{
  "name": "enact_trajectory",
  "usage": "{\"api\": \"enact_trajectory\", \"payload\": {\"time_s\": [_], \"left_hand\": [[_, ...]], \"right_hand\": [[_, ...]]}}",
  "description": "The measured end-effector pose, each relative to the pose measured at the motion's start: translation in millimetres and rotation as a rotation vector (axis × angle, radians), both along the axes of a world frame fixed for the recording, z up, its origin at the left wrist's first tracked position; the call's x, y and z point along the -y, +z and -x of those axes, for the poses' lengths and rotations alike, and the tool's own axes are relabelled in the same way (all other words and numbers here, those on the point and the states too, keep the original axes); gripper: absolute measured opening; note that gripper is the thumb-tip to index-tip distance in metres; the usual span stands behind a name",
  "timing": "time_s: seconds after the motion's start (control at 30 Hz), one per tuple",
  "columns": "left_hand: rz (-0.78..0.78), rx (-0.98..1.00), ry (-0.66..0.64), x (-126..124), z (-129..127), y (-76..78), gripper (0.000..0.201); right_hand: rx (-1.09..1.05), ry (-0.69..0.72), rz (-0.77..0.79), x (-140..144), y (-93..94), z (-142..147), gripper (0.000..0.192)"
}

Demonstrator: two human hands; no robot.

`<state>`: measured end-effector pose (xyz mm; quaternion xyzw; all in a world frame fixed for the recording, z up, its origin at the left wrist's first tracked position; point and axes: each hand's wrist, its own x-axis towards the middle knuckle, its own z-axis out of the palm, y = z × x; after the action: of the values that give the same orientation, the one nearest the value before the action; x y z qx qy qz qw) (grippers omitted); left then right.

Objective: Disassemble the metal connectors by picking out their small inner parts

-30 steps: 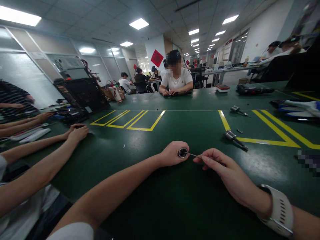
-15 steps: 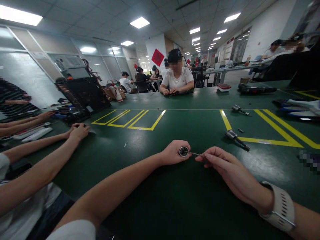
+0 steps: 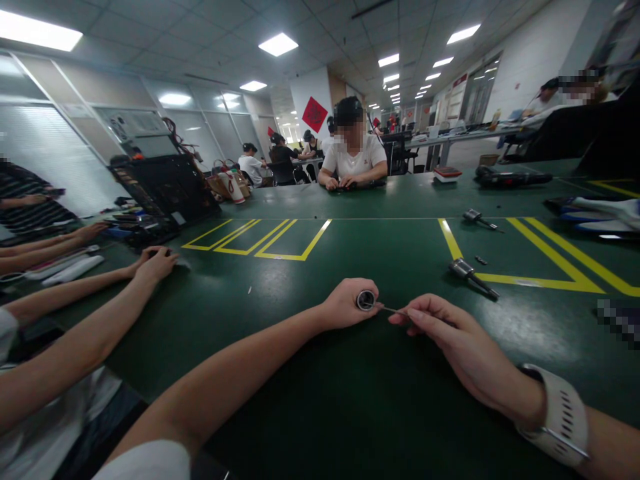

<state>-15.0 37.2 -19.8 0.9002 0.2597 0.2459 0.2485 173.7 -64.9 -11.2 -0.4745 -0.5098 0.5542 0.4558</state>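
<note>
My left hand (image 3: 345, 305) grips a barrel (image 3: 365, 300); my right hand (image 3: 440, 327) pinches its rod (image 3: 393, 310). A screwdriver (image 3: 470, 275) lies near, clear of my hands.

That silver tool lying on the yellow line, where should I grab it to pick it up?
Probably by its thick silver barrel, the fat end toward the left. The silver tool lies flat on the green table with its thin dark tip pointing right. Come from above and pinch the barrel across its sides; the tip looks too thin to hold well.
</note>
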Motion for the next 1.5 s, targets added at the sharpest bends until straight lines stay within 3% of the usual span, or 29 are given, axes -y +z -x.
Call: {"api": "enact_trajectory", "payload": {"time_s": [0.23,0.37,0.8,1.0,1.5], "left_hand": [[-0.038,-0.037,0.071,1.0,-1.1,-0.9,0.018],[-0.097,-0.057,0.090,0.2,-1.5,-4.7,0.017],[0.021,0.068,0.102,0.0,-0.1,-4.6,0.016],[0.088,0.182,0.118,-2.0,-0.2,-6.7,0.022],[0.142,0.177,0.158,0.9,2.2,-1.1,0.032]], "right_hand": [[0.410,-0.057,-0.233,8.0,3.2,2.5,0.022],[0.508,-0.064,-0.354,9.3,-1.6,9.0,0.020],[0.359,0.068,-0.245,5.8,-0.6,5.8,0.020],[0.354,0.137,-0.267,5.8,3.2,7.3,0.018],[0.389,0.023,-0.264,8.6,0.7,5.1,0.024]]}}
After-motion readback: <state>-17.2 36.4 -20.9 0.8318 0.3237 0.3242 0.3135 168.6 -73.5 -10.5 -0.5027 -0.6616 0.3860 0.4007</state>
